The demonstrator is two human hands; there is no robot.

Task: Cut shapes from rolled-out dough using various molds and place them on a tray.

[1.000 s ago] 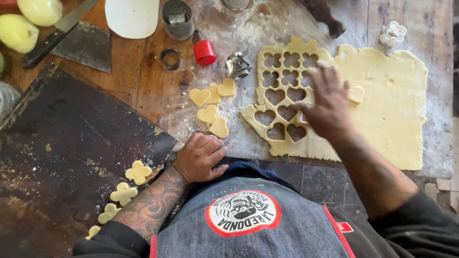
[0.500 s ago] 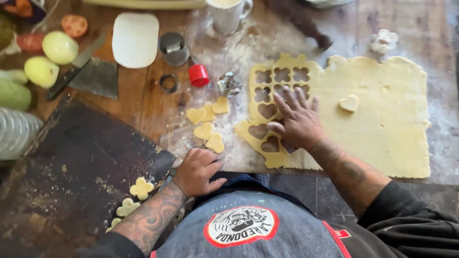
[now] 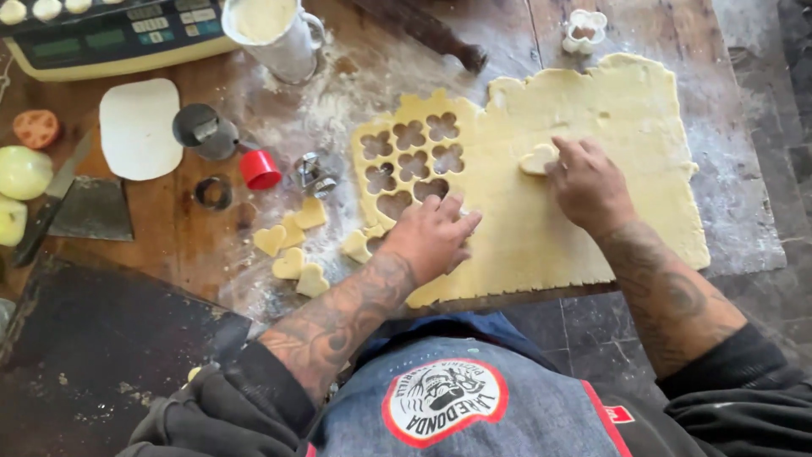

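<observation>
A rolled sheet of pale dough (image 3: 592, 110) lies on the floured wooden table, with flower- and heart-shaped holes (image 3: 410, 156) cut in its left part. My left hand (image 3: 436, 237) rests flat on the dough just below those holes, fingers apart, holding nothing. My right hand (image 3: 588, 186) is over the uncut middle of the sheet, its fingertips closed on a heart-shaped piece (image 3: 537, 159) that sits on the dough. Several cut dough hearts (image 3: 292, 250) lie on the table left of the sheet.
A dark baking tray (image 3: 85, 355) is at the lower left. A metal cutter (image 3: 315, 173), red cap (image 3: 260, 169), round cutters (image 3: 203, 131), white scraper (image 3: 139, 127) and bench scraper (image 3: 89, 211) lie left. A flour mug (image 3: 271, 34), scale (image 3: 110, 38), rolling pin (image 3: 423, 30) and white cutter (image 3: 584, 30) stand behind.
My left hand has come up from the table's front edge onto the dough. My right hand has moved right, off the cut-out area, to the heart-shaped piece.
</observation>
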